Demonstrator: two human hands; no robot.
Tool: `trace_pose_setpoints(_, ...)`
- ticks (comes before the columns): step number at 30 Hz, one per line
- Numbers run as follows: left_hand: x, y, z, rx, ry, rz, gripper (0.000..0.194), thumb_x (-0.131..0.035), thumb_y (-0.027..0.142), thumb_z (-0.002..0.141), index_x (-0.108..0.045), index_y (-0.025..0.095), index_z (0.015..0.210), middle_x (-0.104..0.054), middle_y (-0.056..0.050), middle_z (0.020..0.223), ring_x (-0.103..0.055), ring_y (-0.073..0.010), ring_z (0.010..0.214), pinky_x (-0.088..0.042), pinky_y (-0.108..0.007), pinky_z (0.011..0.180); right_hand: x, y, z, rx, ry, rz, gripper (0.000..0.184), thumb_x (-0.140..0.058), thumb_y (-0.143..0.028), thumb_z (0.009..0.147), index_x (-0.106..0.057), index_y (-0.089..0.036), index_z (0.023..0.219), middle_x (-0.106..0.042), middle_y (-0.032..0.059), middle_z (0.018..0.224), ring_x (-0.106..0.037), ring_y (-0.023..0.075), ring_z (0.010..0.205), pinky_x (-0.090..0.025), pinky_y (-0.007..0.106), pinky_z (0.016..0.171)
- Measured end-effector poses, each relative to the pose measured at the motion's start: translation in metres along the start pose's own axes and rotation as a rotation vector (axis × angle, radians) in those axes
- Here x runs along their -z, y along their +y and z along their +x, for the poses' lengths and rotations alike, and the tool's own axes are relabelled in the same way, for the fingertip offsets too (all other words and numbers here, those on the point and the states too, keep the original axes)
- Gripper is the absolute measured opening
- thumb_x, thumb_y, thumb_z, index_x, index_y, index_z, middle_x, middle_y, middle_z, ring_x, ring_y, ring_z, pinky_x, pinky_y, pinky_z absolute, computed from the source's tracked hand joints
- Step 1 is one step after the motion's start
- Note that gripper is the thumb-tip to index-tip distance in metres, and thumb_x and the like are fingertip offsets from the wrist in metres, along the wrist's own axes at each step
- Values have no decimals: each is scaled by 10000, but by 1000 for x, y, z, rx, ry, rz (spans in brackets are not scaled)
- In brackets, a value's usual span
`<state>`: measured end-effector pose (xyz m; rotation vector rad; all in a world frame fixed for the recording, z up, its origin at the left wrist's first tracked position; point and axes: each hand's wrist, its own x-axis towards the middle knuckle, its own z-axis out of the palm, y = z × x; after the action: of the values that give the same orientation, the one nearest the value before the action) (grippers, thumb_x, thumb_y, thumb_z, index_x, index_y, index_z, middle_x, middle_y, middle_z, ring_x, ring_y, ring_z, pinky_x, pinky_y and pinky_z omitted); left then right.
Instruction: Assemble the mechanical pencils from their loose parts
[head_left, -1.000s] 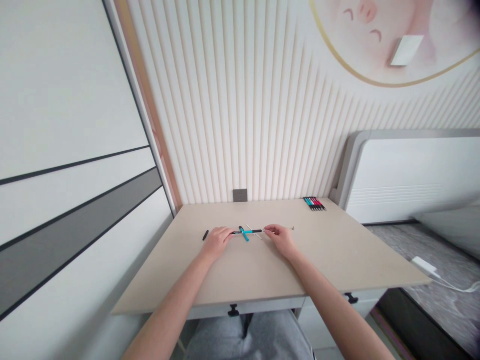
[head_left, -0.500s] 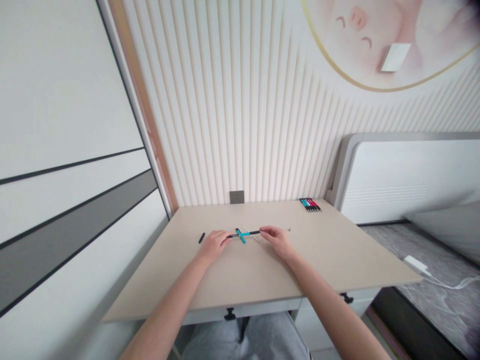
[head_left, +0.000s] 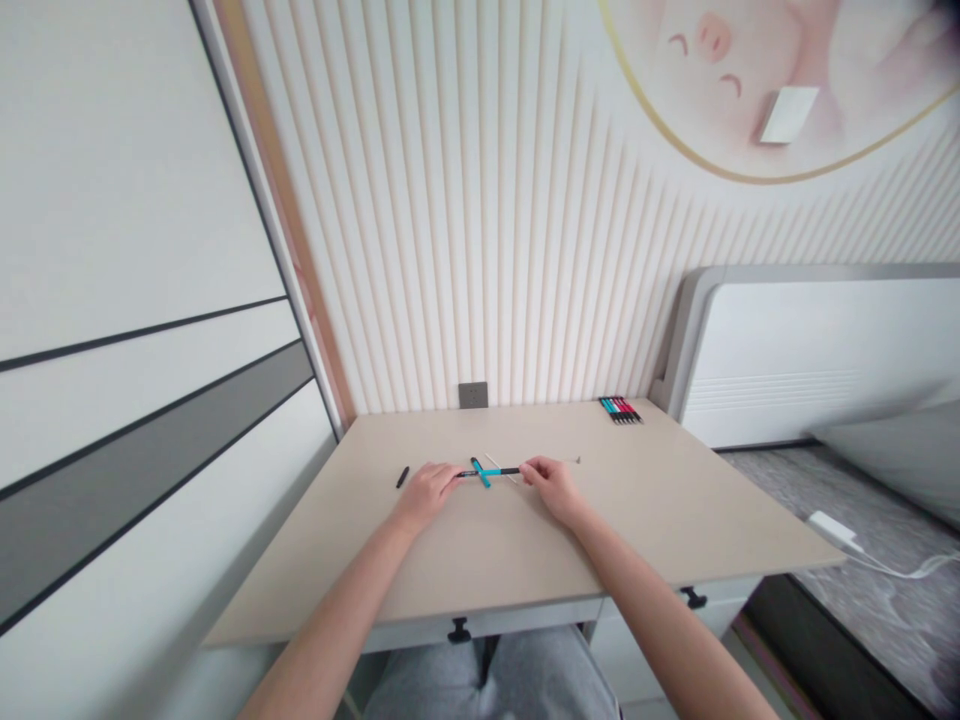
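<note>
My left hand [head_left: 433,490] has its fingers closed on the left end of a black-and-blue pen [head_left: 493,472]. My right hand [head_left: 553,485] pinches the same pen's black right end, so it lies level between both hands just above the desk. Crossing under or against it is a short blue piece with a dark end [head_left: 484,480], seemingly a pen barrel. A thin white stick [head_left: 491,461] slants behind the pen near my right fingers. Left of my left hand lies a small black piece like a pen cap [head_left: 403,477]. Beyond my right hand shows a thin rod's small tip [head_left: 578,460].
A row of several coloured pens [head_left: 620,410] lies at the back right of the beige desk [head_left: 510,560]. A dark wall socket [head_left: 473,395] sits behind the desk. A white wardrobe stands at left, a bed with a white adapter [head_left: 834,528] at right.
Both hands keep their hold on the pen. The pen's right end has dipped slightly, and my right hand is a touch lower. The other pieces stay in place.
</note>
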<state>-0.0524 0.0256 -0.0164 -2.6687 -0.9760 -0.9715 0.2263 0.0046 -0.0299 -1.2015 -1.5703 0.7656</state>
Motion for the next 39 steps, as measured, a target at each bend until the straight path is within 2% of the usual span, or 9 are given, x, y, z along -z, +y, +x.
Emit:
trace_pose_setpoints(3,0,1,0,-17,-9,-1,192,-473,267,995,-632,195,1074,-732,-47,941,-681,-188,841,-498,-330,782,0,0,-2,13,1,-90,434,-502,-524,877,-640,-174,660,-572,-8,547,-460,129,517,-329,242,521)
trace_pose_setpoints(8,-1,1,0,-35,-24,9,174,-496,256,984,-643,195,1056,-737,-43,912,-687,-183,820,-499,-330,783,-2,-1,-5,48,-15,-175,534,-382,-520,942,-590,-183,585,-545,-6,513,-464,128,498,-330,241,528)
trace_pose_setpoints(11,-2,1,0,-28,-18,22,172,-495,248,982,-640,196,1058,-735,-45,917,-685,-185,816,-501,-330,773,-2,-4,-5,76,-21,-205,534,-351,-509,958,-618,-180,633,-567,2,552,-488,134,529,-344,240,547)
trace_pose_setpoints(16,0,1,0,7,4,50,192,-462,249,992,-633,190,1056,-726,-59,920,-672,-205,829,-501,-342,764,1,-12,-7,136,-52,-236,395,-462,-485,919,-655,-177,764,-605,3,655,-511,137,616,-360,232,594)
trace_pose_setpoints(23,3,3,1,-2,-15,51,215,-434,256,1004,-629,208,1081,-712,-48,925,-663,-192,845,-498,-324,784,1,-7,-9,95,-154,-246,611,-325,-542,962,-558,-189,521,-459,-27,452,-437,119,464,-333,237,528)
trace_pose_setpoints(27,2,3,1,8,-19,58,220,-434,254,1002,-631,207,1089,-707,-51,917,-653,-197,825,-497,-324,765,1,-3,-9,61,-189,-232,675,-277,-575,967,-540,-197,473,-461,-17,417,-459,125,446,-368,238,537)
trace_pose_setpoints(33,2,5,2,12,-31,62,216,-449,266,997,-636,214,1090,-707,-51,912,-651,-201,820,-498,-328,768,2,-9,-10,84,-203,-192,595,-281,-544,980,-647,-189,673,-627,21,608,-543,144,567,-407,240,596)
trace_pose_setpoints(36,2,5,1,15,-29,62,221,-442,259,998,-633,220,1104,-706,-49,908,-651,-201,823,-498,-327,773,3,-12,-11,110,-223,-179,503,-367,-538,959,-656,-182,752,-630,12,642,-536,144,587,-401,233,583)
trace_pose_setpoints(39,3,4,1,15,-22,59,218,-451,249,994,-630,223,1113,-708,-48,925,-652,-198,834,-500,-326,783,3,-12,-11,118,-228,-169,508,-358,-543,962,-660,-176,781,-619,7,639,-526,140,581,-400,229,580)
